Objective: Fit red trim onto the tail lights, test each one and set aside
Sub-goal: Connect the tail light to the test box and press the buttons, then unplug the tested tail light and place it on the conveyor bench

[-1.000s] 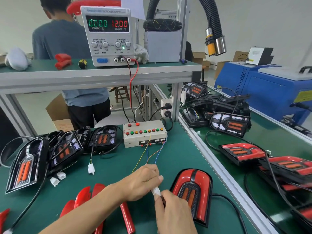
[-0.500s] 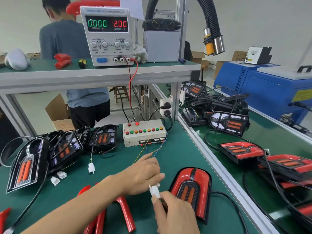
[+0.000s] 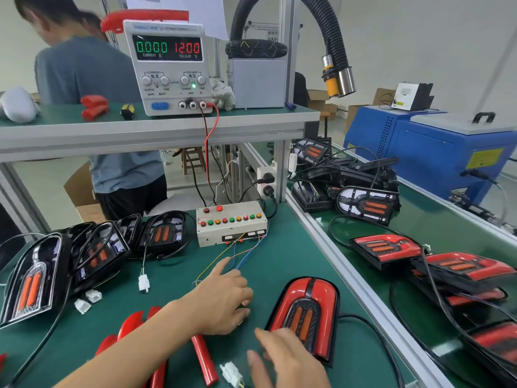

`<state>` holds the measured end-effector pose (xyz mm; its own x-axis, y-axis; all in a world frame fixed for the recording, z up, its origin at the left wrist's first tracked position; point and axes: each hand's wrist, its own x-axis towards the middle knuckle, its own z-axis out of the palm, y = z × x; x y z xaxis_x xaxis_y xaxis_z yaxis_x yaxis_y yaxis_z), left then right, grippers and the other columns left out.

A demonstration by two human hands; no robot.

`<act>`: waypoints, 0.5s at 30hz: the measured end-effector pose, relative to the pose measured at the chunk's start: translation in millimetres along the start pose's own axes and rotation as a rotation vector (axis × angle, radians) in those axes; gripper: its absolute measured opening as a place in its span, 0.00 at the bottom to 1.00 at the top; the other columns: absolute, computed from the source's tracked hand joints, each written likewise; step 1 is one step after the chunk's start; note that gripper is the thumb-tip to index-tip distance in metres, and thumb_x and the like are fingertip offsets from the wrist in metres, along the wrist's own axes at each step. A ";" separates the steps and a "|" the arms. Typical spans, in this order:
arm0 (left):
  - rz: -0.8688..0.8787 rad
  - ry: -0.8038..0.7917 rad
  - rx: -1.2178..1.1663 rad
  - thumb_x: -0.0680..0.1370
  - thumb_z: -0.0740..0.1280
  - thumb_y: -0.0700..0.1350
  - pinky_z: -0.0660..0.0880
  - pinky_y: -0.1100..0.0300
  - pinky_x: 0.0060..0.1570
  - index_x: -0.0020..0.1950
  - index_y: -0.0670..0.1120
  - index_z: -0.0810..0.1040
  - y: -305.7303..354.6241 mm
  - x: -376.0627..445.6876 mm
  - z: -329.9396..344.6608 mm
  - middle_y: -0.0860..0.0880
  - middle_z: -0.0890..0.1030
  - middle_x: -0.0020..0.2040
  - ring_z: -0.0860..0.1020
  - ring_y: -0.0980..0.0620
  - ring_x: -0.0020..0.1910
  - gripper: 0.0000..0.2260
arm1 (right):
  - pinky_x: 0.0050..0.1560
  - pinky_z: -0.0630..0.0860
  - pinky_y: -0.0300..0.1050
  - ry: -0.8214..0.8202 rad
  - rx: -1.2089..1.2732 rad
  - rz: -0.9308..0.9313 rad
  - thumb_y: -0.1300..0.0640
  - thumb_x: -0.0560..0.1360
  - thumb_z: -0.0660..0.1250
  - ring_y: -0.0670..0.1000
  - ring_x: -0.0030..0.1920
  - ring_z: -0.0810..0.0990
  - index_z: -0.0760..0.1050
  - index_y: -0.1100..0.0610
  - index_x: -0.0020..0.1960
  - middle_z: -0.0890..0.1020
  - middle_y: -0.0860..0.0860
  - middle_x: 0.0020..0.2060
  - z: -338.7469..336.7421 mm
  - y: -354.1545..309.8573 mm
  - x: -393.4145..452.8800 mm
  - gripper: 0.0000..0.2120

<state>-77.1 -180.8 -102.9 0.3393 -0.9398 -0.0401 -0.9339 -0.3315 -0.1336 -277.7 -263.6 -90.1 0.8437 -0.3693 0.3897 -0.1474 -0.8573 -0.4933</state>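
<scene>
A tail light with red trim (image 3: 307,312) lies on the green mat at centre right, its black cable curling off to the right. My left hand (image 3: 221,298) rests palm down on the mat left of it, fingers loosely spread, over the tester's thin coloured wires (image 3: 246,253). My right hand (image 3: 282,359) is blurred, its fingers straight, at the light's near end and holding nothing. A white connector (image 3: 230,372) lies loose on the mat between my hands. Loose red trim pieces (image 3: 201,357) lie near my left forearm.
The button test box (image 3: 232,222) sits behind my hands, wired to a power supply (image 3: 167,65) showing 12.00 V on the shelf. Untrimmed black tail lights (image 3: 98,253) crowd the left. Trimmed lights (image 3: 386,247) lie on the right belt. A person stands behind the bench.
The two connectors were pulled apart. My right hand let go of the white connector, which now lies on the mat, and moved toward the light. My left hand lowered onto the mat.
</scene>
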 end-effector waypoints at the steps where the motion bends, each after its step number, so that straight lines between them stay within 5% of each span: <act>1: -0.005 0.031 -0.002 0.81 0.56 0.58 0.46 0.44 0.79 0.52 0.52 0.79 0.2 -2.1 -0.6 0.54 0.78 0.49 0.72 0.51 0.59 0.15 | 0.28 0.75 0.35 0.144 0.055 -0.007 0.48 0.62 0.74 0.43 0.29 0.79 0.86 0.48 0.44 0.82 0.43 0.37 -5.3 4.9 -4.1 0.12; 3: 0.000 0.161 -0.018 0.81 0.57 0.58 0.55 0.44 0.77 0.47 0.52 0.79 3.5 -5.9 -0.4 0.55 0.78 0.46 0.75 0.52 0.56 0.15 | 0.33 0.73 0.36 0.347 0.066 0.099 0.46 0.68 0.70 0.47 0.32 0.80 0.86 0.50 0.46 0.81 0.47 0.40 -18.1 23.5 -5.2 0.11; 5: -0.004 0.337 -0.058 0.81 0.60 0.55 0.72 0.50 0.65 0.41 0.51 0.78 12.7 -8.5 -1.3 0.56 0.77 0.41 0.76 0.52 0.48 0.14 | 0.37 0.73 0.45 0.405 -0.006 0.349 0.42 0.73 0.68 0.56 0.39 0.82 0.86 0.53 0.52 0.79 0.50 0.44 -35.6 54.3 -1.1 0.17; 7: -0.027 0.472 -0.142 0.81 0.62 0.53 0.76 0.54 0.45 0.37 0.50 0.76 29.9 -11.5 -3.7 0.54 0.74 0.37 0.74 0.51 0.39 0.14 | 0.48 0.75 0.50 0.186 -0.072 0.613 0.37 0.74 0.68 0.56 0.51 0.80 0.82 0.52 0.61 0.74 0.49 0.50 -52.4 80.7 6.7 0.23; 9: -0.068 0.507 -0.235 0.81 0.60 0.55 0.74 0.54 0.38 0.37 0.48 0.75 48.3 -15.0 -8.0 0.53 0.73 0.36 0.73 0.50 0.35 0.16 | 0.58 0.75 0.50 -0.076 -0.107 0.689 0.27 0.73 0.61 0.52 0.56 0.77 0.79 0.50 0.62 0.73 0.48 0.53 -58.9 96.9 9.6 0.31; 11: -0.098 0.396 -0.308 0.81 0.56 0.64 0.72 0.56 0.41 0.42 0.50 0.76 58.1 -21.3 -16.4 0.54 0.74 0.39 0.75 0.50 0.38 0.21 | 0.62 0.75 0.50 -0.153 -0.087 0.692 0.21 0.70 0.55 0.51 0.60 0.77 0.80 0.48 0.59 0.76 0.48 0.57 -58.4 103.9 11.5 0.36; 13: -0.044 0.293 -0.274 0.78 0.54 0.72 0.70 0.60 0.46 0.47 0.53 0.76 69.6 -33.7 -15.6 0.55 0.75 0.43 0.76 0.52 0.43 0.24 | 0.62 0.75 0.51 -0.180 -0.077 0.657 0.17 0.65 0.50 0.53 0.55 0.76 0.80 0.45 0.45 0.78 0.49 0.50 -54.4 105.4 12.2 0.36; 15: 0.045 0.225 -0.227 0.76 0.61 0.67 0.70 0.63 0.40 0.44 0.55 0.75 78.0 -45.7 -21.3 0.56 0.76 0.41 0.77 0.56 0.39 0.16 | 0.61 0.74 0.52 -0.253 -0.114 0.617 0.14 0.61 0.43 0.54 0.53 0.73 0.68 0.45 0.33 0.73 0.50 0.45 -47.9 103.8 14.5 0.36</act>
<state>-167.9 -165.5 -90.4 0.2875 -0.9402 0.1826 -0.9572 -0.2755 0.0886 -305.5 -375.2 -98.4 0.6801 -0.7200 -0.1382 -0.6829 -0.5535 -0.4767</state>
